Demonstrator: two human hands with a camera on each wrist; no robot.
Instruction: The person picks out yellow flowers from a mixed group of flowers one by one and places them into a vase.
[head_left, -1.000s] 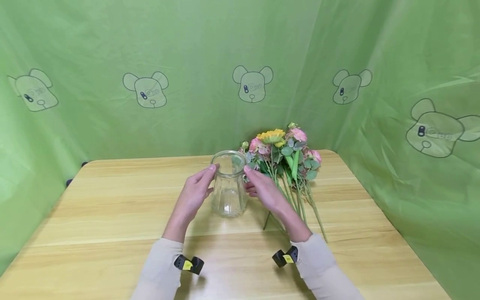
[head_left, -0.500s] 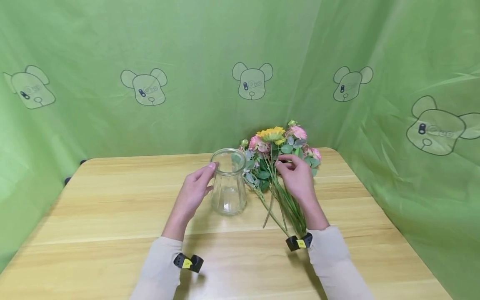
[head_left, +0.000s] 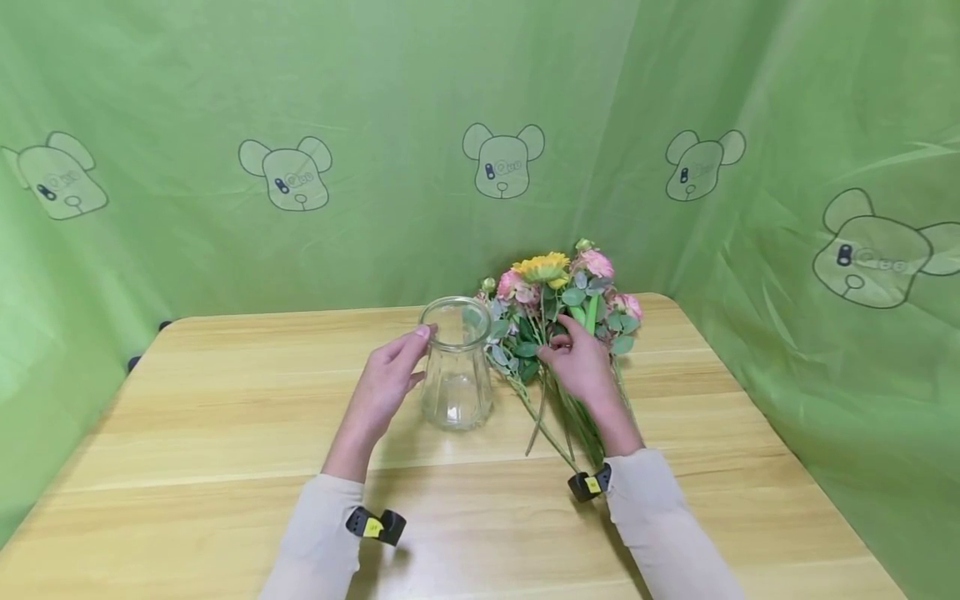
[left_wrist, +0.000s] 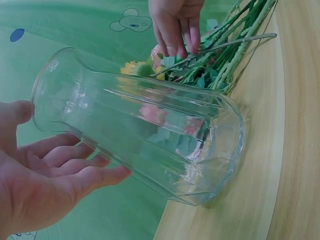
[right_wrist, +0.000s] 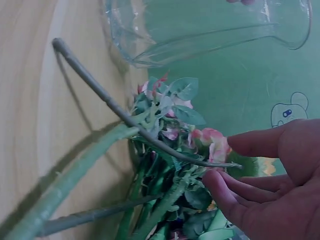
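Note:
A clear glass vase [head_left: 457, 387] stands upright at the middle of the table. My left hand [head_left: 384, 379] holds its left side, the thumb at the rim and the other fingers along the glass [left_wrist: 107, 176]. To the vase's right lies a bunch of flowers: a yellow sunflower [head_left: 542, 267], pink blooms [head_left: 597, 263] and green leaves, stems toward me. Over the stems is my right hand [head_left: 581, 367], thumb and fingers apart. In the right wrist view a thin brownish stem [right_wrist: 107, 97] passes near its fingertips, which leave a gap around it. Some stems are hidden under the hand.
The wooden table [head_left: 247, 400] has its far edge close to a green curtain [head_left: 397, 183] printed with bear heads. The curtain also hangs at both sides. A black wrist camera [head_left: 377, 527] is on my left sleeve, and another [head_left: 589, 483] on the right.
My right hand has left the vase and moved right to the flowers, then slightly down and left among the stems. My left hand and the vase stay in place.

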